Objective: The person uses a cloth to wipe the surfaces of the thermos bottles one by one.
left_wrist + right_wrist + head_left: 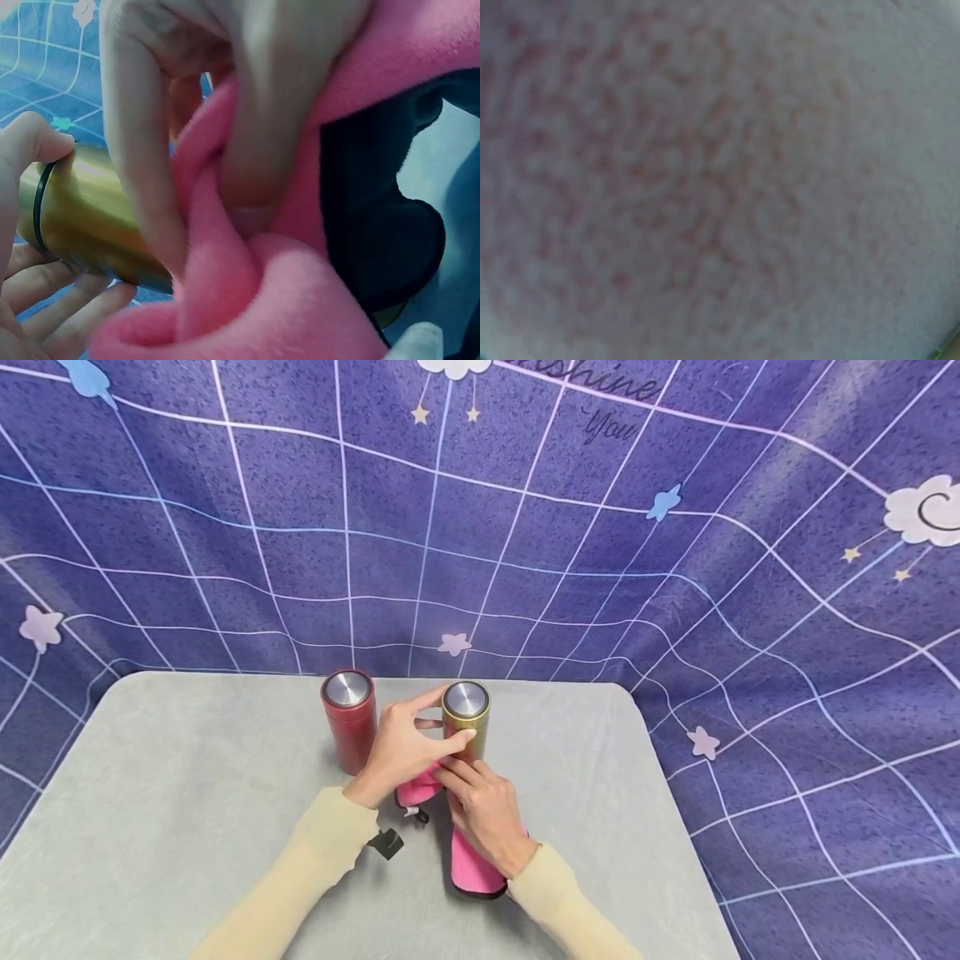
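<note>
My left hand (405, 743) holds a gold flask (467, 700) with a silver lid, fingers behind it and thumb in front. In the left wrist view that gold flask (101, 206) lies sideways across the frame. Just below it, my right hand (489, 810) pinches a pink fleece cloth (476, 864) with black edging, one part spreading toward the near side of the table. Close up, the pink fleece (292, 300) is bunched into folds around the right fingertips (251, 191). Only a blurred pinkish-grey surface fills the right wrist view.
A red flask (352, 735) with a silver lid stands upright left of the left hand. Both flasks are toward the back of the grey table (195, 793). Behind and to the right hangs a purple curtain (390, 552) with a grid pattern.
</note>
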Available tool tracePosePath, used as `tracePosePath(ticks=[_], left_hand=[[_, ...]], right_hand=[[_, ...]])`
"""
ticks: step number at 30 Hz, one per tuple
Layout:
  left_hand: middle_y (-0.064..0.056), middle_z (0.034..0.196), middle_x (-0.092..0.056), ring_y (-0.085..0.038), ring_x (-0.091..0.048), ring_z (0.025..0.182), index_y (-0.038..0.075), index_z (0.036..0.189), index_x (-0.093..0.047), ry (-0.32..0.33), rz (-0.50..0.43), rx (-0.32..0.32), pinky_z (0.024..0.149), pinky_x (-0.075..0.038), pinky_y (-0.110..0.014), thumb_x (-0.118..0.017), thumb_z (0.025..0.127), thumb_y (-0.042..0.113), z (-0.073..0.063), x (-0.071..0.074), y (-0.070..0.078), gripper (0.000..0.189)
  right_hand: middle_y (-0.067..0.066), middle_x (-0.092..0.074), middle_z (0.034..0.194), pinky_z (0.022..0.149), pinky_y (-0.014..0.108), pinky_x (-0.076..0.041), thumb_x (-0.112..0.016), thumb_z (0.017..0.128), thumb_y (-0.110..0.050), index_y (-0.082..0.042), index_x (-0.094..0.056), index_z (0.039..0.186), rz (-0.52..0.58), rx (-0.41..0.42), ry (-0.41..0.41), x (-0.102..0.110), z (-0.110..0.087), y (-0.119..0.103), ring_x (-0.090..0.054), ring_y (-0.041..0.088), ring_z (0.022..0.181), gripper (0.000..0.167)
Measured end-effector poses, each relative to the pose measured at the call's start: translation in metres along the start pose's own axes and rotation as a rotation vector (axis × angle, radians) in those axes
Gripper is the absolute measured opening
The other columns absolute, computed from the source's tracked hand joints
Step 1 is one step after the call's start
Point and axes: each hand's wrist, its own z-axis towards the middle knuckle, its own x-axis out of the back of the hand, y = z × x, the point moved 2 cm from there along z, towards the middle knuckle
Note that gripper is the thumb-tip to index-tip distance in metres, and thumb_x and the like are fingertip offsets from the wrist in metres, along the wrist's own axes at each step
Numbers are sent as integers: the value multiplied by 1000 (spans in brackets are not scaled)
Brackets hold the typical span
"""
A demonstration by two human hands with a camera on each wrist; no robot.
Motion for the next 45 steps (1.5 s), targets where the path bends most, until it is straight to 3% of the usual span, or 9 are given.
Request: tracePosePath(ticks=[11,20,28,41,45], left_hand=[[-9,130,-76,-26,-81,93,14,141,-72,-1,34,-16,80,-67,-28,-97,77,23,0,1,-3,70],[-10,126,-77,-25,-81,90,15,141,-73,9,49,-24,79,-69,-38,-97,77,26,0,2,-4,69],[-10,125,-78,-22,-81,90,16,141,-73,18,74,-41,78,-68,-31,-97,77,26,-1,3,-5,69],[-10,126,-77,-23,-81,89,20,141,-73,20,91,20,78,-68,-34,-98,77,30,-3,3,-6,69],[-9,128,-77,-26,-81,89,20,141,-73,14,82,24,79,-69,-40,-98,77,29,-3,3,-8,70]], right_hand=[[-7,-77,116,61,27,-60,-78,81,3,-18,-83,115,67,-32,70,16,10,0,-66,16,85,41],[-4,-78,121,57,24,-58,-79,83,4,-16,-84,115,87,-39,124,27,14,2,-65,14,81,38],[-4,-78,123,54,22,-55,-79,85,2,-16,-84,115,86,-45,147,27,13,2,-62,12,77,36],[-3,-76,127,56,23,-55,-75,86,2,-16,-83,116,131,-59,131,27,10,2,-62,14,79,36],[-1,-76,126,62,24,-59,-74,86,3,-15,-82,117,176,-63,125,26,7,5,-65,14,84,37]])
